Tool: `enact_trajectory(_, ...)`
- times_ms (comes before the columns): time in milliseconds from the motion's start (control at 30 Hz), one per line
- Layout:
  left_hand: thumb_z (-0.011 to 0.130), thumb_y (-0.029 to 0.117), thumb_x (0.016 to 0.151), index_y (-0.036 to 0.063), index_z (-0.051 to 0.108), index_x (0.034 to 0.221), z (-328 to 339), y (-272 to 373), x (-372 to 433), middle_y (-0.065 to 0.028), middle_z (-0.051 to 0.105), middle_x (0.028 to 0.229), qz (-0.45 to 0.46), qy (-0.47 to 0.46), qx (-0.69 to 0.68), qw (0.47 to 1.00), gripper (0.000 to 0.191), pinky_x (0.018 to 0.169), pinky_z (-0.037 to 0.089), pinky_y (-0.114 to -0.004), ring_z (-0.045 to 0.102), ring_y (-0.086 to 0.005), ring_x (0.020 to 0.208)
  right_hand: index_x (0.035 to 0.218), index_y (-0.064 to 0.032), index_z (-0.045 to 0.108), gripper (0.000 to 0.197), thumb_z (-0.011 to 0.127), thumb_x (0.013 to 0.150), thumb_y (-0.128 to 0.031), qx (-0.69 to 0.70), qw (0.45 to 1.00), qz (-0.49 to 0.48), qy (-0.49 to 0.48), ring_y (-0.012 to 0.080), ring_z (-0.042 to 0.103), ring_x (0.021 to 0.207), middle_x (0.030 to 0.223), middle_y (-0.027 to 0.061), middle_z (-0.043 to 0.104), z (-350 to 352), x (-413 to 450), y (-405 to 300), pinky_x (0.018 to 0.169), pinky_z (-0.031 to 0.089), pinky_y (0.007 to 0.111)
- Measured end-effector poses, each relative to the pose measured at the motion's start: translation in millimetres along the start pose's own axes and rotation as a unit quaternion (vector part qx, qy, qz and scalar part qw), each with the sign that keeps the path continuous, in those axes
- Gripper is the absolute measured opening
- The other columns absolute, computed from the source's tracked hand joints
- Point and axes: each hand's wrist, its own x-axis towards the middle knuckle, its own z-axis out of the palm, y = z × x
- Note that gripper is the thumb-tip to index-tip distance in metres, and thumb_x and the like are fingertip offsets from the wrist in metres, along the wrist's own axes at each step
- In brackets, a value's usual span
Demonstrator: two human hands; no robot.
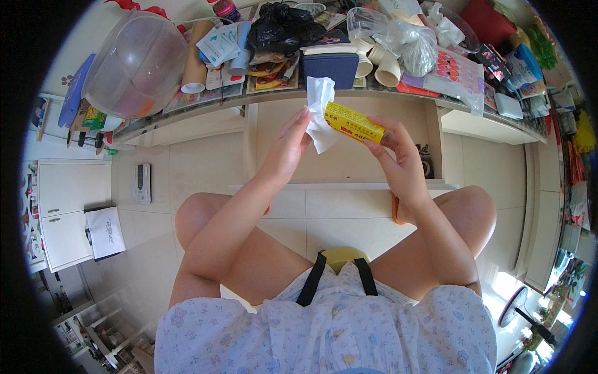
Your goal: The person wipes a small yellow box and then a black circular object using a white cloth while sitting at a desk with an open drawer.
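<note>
Between the thumb and fingers of my left hand [290,142] is a crumpled white tissue [320,114]. My right hand [402,156] grips one end of a small yellow box [354,122] that bears writing. The box's other end touches or overlaps the tissue; I cannot tell whether it is pressed against it. Both hands are above a pulled-out drawer [299,163] of pale wood. A small dark object [426,161] lies in the drawer's right side, partly hidden by my right hand.
A cluttered countertop [210,104] runs behind the drawer. On it are a large clear plastic tub [135,65], a cardboard tube [198,53], a black plastic bag [285,25], a dark blue box [330,70] and cream pipe fittings [387,70]. My knees flank the drawer front.
</note>
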Motion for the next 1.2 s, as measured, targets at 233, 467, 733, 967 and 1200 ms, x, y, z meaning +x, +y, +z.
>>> enact_trajectory(233,0.039,0.037,0.103,-0.0006,0.044,0.135,-1.6,1.1,0.5,-0.0099,0.053,0.131,0.014,-0.030,0.012,0.999,0.049,0.106,0.034,-0.035,0.049,-0.0186,0.121,0.125,-0.0072,0.054,0.035,0.062,0.092,-0.007,-0.045,0.999,-0.025,0.001,0.0173,0.060,0.103,0.117,0.0094,0.063,-0.5,0.8,-7.9,0.092,0.045,0.031)
enact_trajectory(467,0.041,0.042,0.102,0.0017,0.044,0.136,2.7,5.4,-5.4,-0.0080,0.055,0.123,0.053,-0.011,0.176,0.983,0.053,0.100,0.038,-0.030,0.052,-0.0137,0.114,0.129,-0.0074,0.050,0.037,0.061,0.094,-0.011,0.038,0.998,0.048,-0.006,0.0163,0.063,0.099,0.114,0.0109,0.064,-1.4,0.2,-8.1,0.089,0.046,0.029)
enact_trajectory(733,0.044,0.037,0.102,-0.0016,0.053,0.128,11.3,11.6,-9.6,-0.0022,0.059,0.099,0.059,0.019,0.279,0.958,0.048,0.077,0.040,-0.021,0.050,-0.0061,0.088,0.133,-0.0043,0.045,0.037,0.053,0.099,-0.013,0.139,0.983,0.114,-0.044,0.0207,0.064,0.102,0.114,0.0170,0.063,-5.5,2.1,-16.9,0.093,0.046,0.029)
enact_trajectory(967,0.049,0.030,0.101,-0.0013,0.060,0.119,-1.8,5.2,-4.0,0.0021,0.057,0.082,0.088,0.010,0.318,0.944,0.037,0.065,0.037,-0.019,0.045,-0.0036,0.074,0.132,-0.0019,0.045,0.037,0.053,0.099,-0.015,0.137,0.981,0.131,-0.051,0.0191,0.064,0.099,0.111,0.0179,0.064,-11.9,3.4,-9.3,0.090,0.046,0.028)
enact_trajectory(1200,0.048,0.031,0.101,0.0011,0.063,0.112,-5.7,3.4,7.3,0.0010,0.061,0.087,0.044,0.085,0.149,0.984,0.035,0.070,0.039,-0.021,0.050,-0.0053,0.078,0.128,-0.0057,0.052,0.034,0.057,0.095,-0.013,0.070,0.993,0.086,-0.039,0.0151,0.061,0.098,0.107,0.0101,0.066,-17.8,7.0,-12.0,0.089,0.045,0.029)
